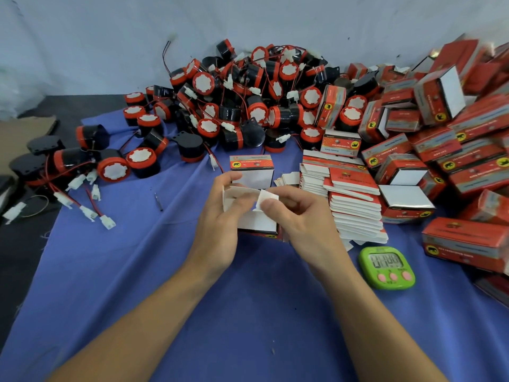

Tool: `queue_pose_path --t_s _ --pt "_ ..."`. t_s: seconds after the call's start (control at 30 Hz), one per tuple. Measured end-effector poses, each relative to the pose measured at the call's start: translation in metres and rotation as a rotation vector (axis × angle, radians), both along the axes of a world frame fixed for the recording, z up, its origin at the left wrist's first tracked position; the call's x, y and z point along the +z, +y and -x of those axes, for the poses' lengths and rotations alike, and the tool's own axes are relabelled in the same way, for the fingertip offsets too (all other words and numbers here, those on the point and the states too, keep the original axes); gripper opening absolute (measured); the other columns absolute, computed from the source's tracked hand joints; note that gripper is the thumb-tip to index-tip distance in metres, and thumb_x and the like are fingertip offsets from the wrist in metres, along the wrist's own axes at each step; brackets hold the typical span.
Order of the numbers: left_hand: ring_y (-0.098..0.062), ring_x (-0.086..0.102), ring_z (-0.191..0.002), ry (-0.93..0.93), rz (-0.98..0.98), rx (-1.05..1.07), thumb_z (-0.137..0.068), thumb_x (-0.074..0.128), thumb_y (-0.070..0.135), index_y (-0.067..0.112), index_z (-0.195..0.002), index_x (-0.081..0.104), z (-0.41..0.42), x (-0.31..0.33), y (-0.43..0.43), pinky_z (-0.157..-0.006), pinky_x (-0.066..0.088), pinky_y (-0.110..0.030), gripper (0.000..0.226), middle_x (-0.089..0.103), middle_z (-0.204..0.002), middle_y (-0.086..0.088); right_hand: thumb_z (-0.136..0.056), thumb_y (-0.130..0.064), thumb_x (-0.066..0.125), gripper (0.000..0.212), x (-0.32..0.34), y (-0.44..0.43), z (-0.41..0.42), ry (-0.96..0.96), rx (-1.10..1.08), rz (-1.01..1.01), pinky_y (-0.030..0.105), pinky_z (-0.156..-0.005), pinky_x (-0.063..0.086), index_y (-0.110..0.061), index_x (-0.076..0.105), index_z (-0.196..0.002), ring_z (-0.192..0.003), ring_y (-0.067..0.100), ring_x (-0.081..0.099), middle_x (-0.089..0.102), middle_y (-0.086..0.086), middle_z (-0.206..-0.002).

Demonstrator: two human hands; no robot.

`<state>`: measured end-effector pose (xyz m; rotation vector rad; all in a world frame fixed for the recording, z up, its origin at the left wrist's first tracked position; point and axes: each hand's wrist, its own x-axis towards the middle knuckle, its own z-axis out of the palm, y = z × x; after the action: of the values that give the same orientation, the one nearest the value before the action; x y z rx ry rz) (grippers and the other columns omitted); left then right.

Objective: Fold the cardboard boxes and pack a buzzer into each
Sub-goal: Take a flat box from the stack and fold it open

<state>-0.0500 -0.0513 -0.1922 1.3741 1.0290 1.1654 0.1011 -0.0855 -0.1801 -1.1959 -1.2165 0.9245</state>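
Red-and-black buzzers (234,106) are heaped at left and rear of the blue cloth (124,285), whose near half is left bare. At centre a half-folded cardboard box (257,220), white flaps upward, is gripped by the left hand (217,230); one flap is pinched by the right hand (300,216). "12V reversing horn" is printed, inverted, on the upright box (252,164) behind. Flat blanks (355,208), a green timer (387,267) and folded boxes (454,150) are crowded at right.

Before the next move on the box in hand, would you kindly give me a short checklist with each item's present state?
1. White-and-red cardboard box gripped by left hand and right hand: ok.
2. Small white flap tucked in: not ok, right fingers pinch it, open.
3. Buzzer inside this box: cannot tell.
4. Pile of black-and-red round buzzers close behind: ok.
5. Stack of flat cardboard boxes beside the right hand: ok.
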Motion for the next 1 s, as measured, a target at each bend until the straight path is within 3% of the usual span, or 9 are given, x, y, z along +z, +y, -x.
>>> queue_pose_path --t_s 0.1,0.2,0.3,0.4,0.57,0.7,0.77,0.93,1.0 --pt "-0.010 0.069 -0.107 0.001 -0.019 -0.085 -0.068 0.070 0.046 0.043 -0.132 0.056 0.006 -0.001 0.004 -0.087 0.054 -0.023 0.065 0.072 -0.114 0.010 -0.089 -0.023 0.075 0.015 -0.001 0.001 -0.002 0.104 0.014 0.023 0.031 -0.069 0.056 -0.019 0.081 -0.102 -0.079 0.017 0.072 0.079 0.004 -0.091" --pt "-0.009 0.067 -0.101 0.139 -0.054 -0.079 -0.063 0.074 0.049 0.046 -0.134 0.052 0.005 -0.002 0.006 -0.088 0.056 -0.033 0.075 0.070 -0.109 0.018 -0.088 -0.029 0.072 0.024 -0.003 0.004 -0.007 0.243 0.038 0.105 0.037 -0.081 0.059 -0.016 0.080 -0.106 -0.094 0.025 0.075 0.078 0.010 -0.102" --pt "-0.014 0.067 -0.108 0.173 -0.026 -0.011 -0.059 0.075 0.050 0.047 -0.130 0.053 0.001 -0.003 0.006 -0.095 0.057 -0.048 0.074 0.070 -0.114 0.015 -0.091 -0.027 0.066 0.027 -0.006 0.007 -0.009 0.275 0.099 0.114 0.040 -0.087 0.057 -0.016 0.079 -0.112 -0.100 0.025 0.072 0.077 0.010 -0.107" --pt "-0.011 0.067 -0.109 0.202 -0.023 0.052 -0.064 0.076 0.040 0.050 -0.124 0.054 0.002 -0.006 0.007 -0.094 0.058 -0.048 0.065 0.068 -0.113 0.018 -0.095 -0.015 0.062 0.029 -0.007 0.006 -0.011 0.243 0.278 0.090 0.042 -0.105 0.052 -0.023 0.078 -0.117 -0.119 0.026 0.066 0.075 0.006 -0.120" --pt "-0.004 0.069 -0.100 0.169 -0.007 0.029 -0.074 0.070 0.046 0.054 -0.117 0.055 0.003 -0.008 0.008 -0.090 0.057 -0.038 0.046 0.071 -0.108 0.018 -0.088 -0.006 0.071 0.033 -0.006 0.006 -0.013 0.132 0.255 0.031 0.025 -0.087 0.056 -0.025 0.079 -0.114 -0.103 0.017 0.070 0.077 0.003 -0.112" --pt "-0.002 0.069 -0.093 0.055 0.078 -0.003 -0.081 0.059 0.051 0.043 -0.106 0.069 0.000 0.001 0.003 -0.084 0.053 -0.033 0.028 0.074 -0.103 0.015 -0.082 -0.012 0.071 0.040 -0.008 0.007 -0.014 0.058 0.228 0.023 0.042 -0.075 0.056 -0.032 0.077 -0.116 -0.087 0.026 0.063 0.077 0.006 -0.101" --pt "-0.005 0.070 -0.095 0.020 0.101 -0.039 -0.082 0.059 0.049 0.032 -0.105 0.074 -0.003 0.004 0.000 -0.083 0.051 -0.031 0.032 0.076 -0.105 0.012 -0.085 -0.010 0.067 0.038 -0.010 0.009 -0.015 0.117 0.203 0.048 0.053 -0.081 0.057 -0.024 0.077 -0.119 -0.097 0.036 0.069 0.076 0.014 -0.108" --pt "-0.023 0.068 -0.113 -0.225 0.094 -0.172 -0.086 0.046 0.023 0.004 -0.134 0.062 0.000 0.006 -0.001 -0.092 0.054 -0.032 0.054 0.069 -0.131 -0.018 -0.095 -0.001 0.060 0.029 -0.008 0.012 -0.013 0.352 0.027 0.133 0.035 -0.079 0.062 -0.017 0.082 -0.102 -0.100 0.030 0.075 0.078 0.012 -0.106" --pt "-0.024 0.067 -0.115 -0.260 0.110 -0.193 -0.100 0.037 0.023 0.002 -0.136 0.062 0.001 0.009 0.002 -0.091 0.053 -0.031 0.049 0.069 -0.133 -0.016 -0.094 0.003 0.058 0.036 -0.006 0.013 -0.014 0.438 -0.038 0.165 0.035 -0.074 0.063 -0.022 0.084 -0.092 -0.094 0.028 0.077 0.079 0.011 -0.100"
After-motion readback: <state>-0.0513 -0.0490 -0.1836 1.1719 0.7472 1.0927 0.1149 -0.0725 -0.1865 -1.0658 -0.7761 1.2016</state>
